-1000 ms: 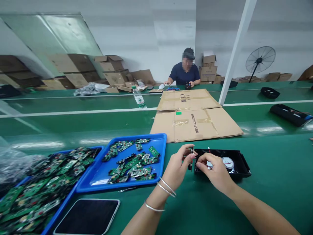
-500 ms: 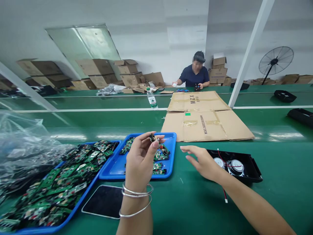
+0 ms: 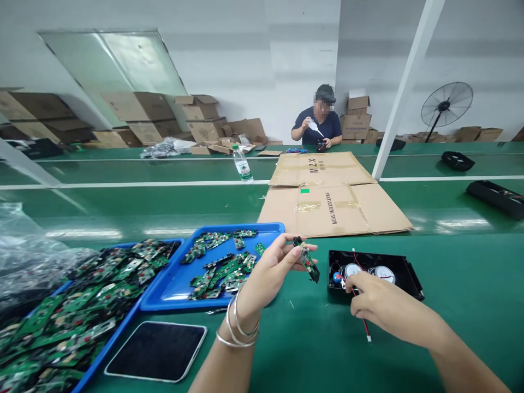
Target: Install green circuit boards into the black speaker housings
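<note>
My left hand (image 3: 275, 267) pinches a small green circuit board (image 3: 308, 263) between thumb and fingers, above the table to the right of the smaller blue tray (image 3: 164, 292). More green boards (image 3: 223, 273) lie scattered in that tray. My right hand (image 3: 379, 300) is over the front edge of a black speaker housing (image 3: 403, 267), fingers curled at a thin red and black wire (image 3: 365, 327). Two round speakers (image 3: 385, 274) sit inside the housing, with a blue part (image 3: 337, 278) at its left. The wire's white plug (image 3: 369, 338) lies on the table.
A larger blue tray (image 3: 96, 376) heaped with boards stands at left, beside plastic bags (image 3: 24, 256). A phone or tablet (image 3: 155, 351) lies in front. Flattened cardboard (image 3: 327, 213), a water bottle (image 3: 243, 165) and black housings (image 3: 497, 197) are farther off. Across the table sits a co-worker (image 3: 317, 125).
My left hand has moved right, bringing the board out from over the tray. My right hand has lowered to the housing and its fingers have curled. The view has swung slightly right.
</note>
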Motion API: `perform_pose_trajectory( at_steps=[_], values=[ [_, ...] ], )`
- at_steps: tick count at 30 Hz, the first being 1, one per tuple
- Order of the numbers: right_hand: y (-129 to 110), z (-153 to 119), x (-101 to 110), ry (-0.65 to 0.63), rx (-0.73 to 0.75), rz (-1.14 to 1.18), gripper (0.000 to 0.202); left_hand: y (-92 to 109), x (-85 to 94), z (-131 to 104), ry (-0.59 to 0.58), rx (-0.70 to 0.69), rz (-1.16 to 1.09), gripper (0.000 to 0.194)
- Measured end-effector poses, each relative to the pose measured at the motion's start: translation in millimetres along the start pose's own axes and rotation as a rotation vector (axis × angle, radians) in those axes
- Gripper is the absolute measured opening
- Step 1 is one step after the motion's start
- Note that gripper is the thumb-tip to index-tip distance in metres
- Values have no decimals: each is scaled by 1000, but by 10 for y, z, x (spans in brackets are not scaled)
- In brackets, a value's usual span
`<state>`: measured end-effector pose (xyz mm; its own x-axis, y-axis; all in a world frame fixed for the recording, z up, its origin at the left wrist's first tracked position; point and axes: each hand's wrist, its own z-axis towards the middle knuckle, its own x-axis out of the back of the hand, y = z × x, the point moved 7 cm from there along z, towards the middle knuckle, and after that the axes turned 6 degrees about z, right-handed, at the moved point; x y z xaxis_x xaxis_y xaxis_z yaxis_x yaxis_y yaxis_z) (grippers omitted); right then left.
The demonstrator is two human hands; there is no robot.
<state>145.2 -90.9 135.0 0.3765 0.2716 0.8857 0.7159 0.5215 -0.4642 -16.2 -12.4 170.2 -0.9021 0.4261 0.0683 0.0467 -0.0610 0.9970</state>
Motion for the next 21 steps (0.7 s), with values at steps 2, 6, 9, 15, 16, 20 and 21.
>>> perform_pose_trajectory(
  at_steps=[2,6,9,15,16,20,21],
  values=[
    [-9,61,55,41,38,90,24,-33,-49,29,-10,10,-11,31],
    [95,71,68,4,66,92,38,-95,-94,60,-17,32,-15,33],
    [152,48,-3,-58,39,17,35,-129,-115,68,-44,49,-20,33],
    [81,65,63,80,103,59,36,-155,-140,71,-77,71,-43,32],
    [84,60,49,83,109,44,42,-155,-142,70,-78,72,-42,32],
    [114,48,-5,87,60,-27,33,-138,-138,67,-71,72,-24,30],
    [102,51,12,103,56,-11,27,-131,-134,68,-67,71,-10,29]
  ],
)
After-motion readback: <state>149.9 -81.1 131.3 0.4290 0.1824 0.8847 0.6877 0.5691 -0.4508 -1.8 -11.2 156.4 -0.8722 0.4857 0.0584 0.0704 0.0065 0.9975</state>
